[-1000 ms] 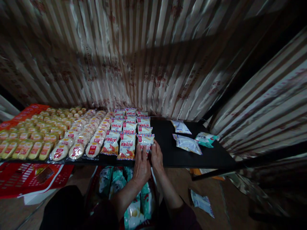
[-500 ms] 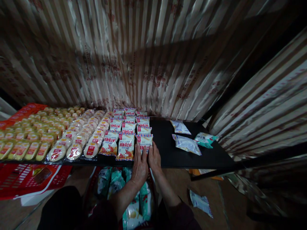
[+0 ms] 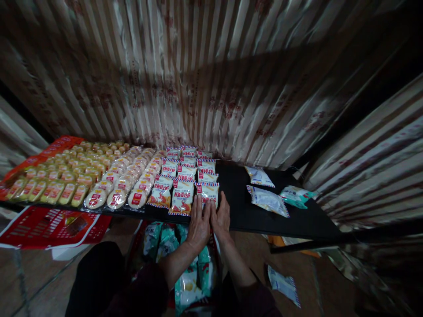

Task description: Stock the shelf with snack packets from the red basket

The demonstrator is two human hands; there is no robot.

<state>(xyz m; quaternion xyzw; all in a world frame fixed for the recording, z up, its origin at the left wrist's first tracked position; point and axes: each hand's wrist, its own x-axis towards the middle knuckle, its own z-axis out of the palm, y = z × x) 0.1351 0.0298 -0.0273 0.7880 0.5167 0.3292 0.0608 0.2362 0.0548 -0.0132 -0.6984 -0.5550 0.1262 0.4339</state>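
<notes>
- The left hand (image 3: pixel 200 226) lies palm down with its fingers straight and close together, their tips over the lower part of the front pack (image 3: pixel 207 190) in the right-hand column.
- The right hand (image 3: pixel 220 220) stands on edge just beside that pack, fingers straight, the tips at its right side; whether they touch it, I cannot tell.
- Neither hand is clamped on anything. The two are close together, with the pack's lower end hidden by them.
- The front pack lies face up at the near edge of the black shelf (image 3: pixel 231 180), next to the middle pack (image 3: pixel 181 197) and in line with the packs behind it.
- Done, as far as shows: three columns of packs stand in order, with round cakes (image 3: pixel 137 198) and yellow cakes (image 3: pixel 54 191) ranked to their left.
- Not in line, so seemingly left over: a near loose pack (image 3: pixel 267 201), a far loose pack (image 3: pixel 259 176) and a green pack (image 3: pixel 296 197), well apart on the right.
- Another pack, the fallen one (image 3: pixel 283 285), lies on the floor.
- Green bags (image 3: pixel 187 288) lie below the shelf, partly behind the left forearm.
</notes>
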